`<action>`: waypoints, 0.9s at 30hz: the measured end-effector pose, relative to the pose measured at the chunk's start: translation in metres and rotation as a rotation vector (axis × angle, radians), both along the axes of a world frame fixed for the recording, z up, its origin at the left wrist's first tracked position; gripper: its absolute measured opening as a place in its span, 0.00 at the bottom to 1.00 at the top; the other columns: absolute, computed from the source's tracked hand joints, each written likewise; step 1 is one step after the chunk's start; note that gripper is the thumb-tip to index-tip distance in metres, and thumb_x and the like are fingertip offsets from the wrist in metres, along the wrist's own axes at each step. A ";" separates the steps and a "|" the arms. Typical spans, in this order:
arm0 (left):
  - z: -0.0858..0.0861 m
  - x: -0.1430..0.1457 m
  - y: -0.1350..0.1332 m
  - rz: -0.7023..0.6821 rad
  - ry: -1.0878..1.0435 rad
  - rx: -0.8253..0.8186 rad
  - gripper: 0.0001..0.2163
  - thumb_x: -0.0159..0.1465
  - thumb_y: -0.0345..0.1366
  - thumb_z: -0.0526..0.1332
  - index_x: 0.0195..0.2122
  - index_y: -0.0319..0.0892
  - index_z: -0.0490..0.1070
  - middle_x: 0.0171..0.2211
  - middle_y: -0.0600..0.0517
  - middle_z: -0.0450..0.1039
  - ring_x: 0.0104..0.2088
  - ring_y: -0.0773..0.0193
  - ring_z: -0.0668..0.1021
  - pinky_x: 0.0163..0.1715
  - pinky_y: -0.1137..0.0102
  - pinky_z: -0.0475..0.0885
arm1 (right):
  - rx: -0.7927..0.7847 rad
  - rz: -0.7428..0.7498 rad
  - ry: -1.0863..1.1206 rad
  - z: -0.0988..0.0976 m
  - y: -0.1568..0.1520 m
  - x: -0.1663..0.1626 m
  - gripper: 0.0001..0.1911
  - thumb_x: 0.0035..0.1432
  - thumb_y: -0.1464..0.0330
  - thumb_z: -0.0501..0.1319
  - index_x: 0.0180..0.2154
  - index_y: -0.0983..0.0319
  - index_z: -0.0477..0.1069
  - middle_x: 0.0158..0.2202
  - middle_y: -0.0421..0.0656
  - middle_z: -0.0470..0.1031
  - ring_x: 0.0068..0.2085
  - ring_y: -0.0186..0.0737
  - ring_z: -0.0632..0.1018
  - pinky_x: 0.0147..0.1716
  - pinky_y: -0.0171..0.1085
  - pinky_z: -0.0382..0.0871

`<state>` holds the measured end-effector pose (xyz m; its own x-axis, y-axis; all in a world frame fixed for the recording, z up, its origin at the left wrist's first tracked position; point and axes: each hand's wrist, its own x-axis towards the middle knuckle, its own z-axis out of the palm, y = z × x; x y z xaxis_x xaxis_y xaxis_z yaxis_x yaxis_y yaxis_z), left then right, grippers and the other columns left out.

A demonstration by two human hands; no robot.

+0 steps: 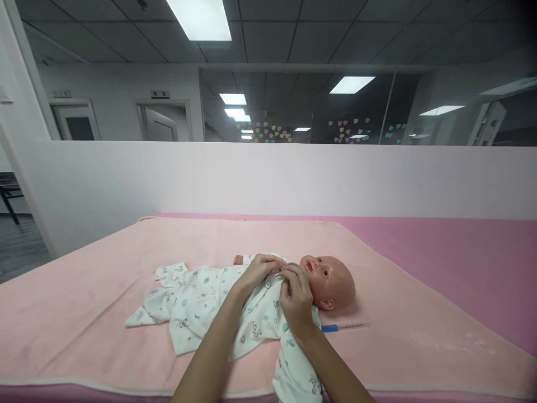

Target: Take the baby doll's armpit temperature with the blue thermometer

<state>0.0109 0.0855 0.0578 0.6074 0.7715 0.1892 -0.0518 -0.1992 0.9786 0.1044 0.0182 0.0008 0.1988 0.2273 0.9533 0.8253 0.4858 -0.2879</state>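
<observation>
A baby doll (333, 280) lies on its back with its head to the right, dressed in a white printed baby outfit (201, 296). At the neckline, under the doll's chin, my left hand (265, 270) pinches the cloth with bent fingers. Just to its right my right hand (296, 291) is also closed on the collar, its fingertips nearly meeting those of the left. My fingers partly hide the neckline. One sleeve hangs toward me beneath my right forearm. The doll's far hand (238, 260) pokes out of the other sleeve.
Beside the doll's head lies a thin clear stick with a blue end (330, 328). A peach pad (84, 302) covers much of the pink surface (461, 252). Behind it stands a low white wall (268, 179) with glass above.
</observation>
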 end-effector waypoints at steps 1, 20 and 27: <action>0.000 -0.001 -0.001 -0.044 0.009 0.012 0.09 0.49 0.34 0.60 0.29 0.37 0.76 0.23 0.52 0.71 0.27 0.69 0.68 0.28 0.74 0.61 | 0.017 -0.004 -0.005 0.000 0.000 0.000 0.15 0.54 0.80 0.47 0.36 0.60 0.67 0.37 0.45 0.69 0.41 0.39 0.71 0.42 0.42 0.68; 0.002 -0.008 -0.002 -0.201 0.066 0.021 0.13 0.49 0.36 0.63 0.34 0.35 0.75 0.29 0.49 0.75 0.32 0.64 0.73 0.33 0.72 0.65 | 0.017 0.072 0.052 0.005 -0.005 0.001 0.12 0.58 0.78 0.50 0.36 0.59 0.69 0.39 0.43 0.69 0.42 0.37 0.72 0.42 0.40 0.71; 0.005 -0.010 -0.005 -0.173 0.062 -0.053 0.14 0.49 0.36 0.63 0.36 0.36 0.76 0.27 0.50 0.74 0.31 0.65 0.72 0.34 0.72 0.64 | -0.059 0.065 0.060 0.002 -0.002 0.003 0.12 0.58 0.76 0.50 0.35 0.60 0.70 0.40 0.44 0.68 0.44 0.38 0.71 0.44 0.41 0.69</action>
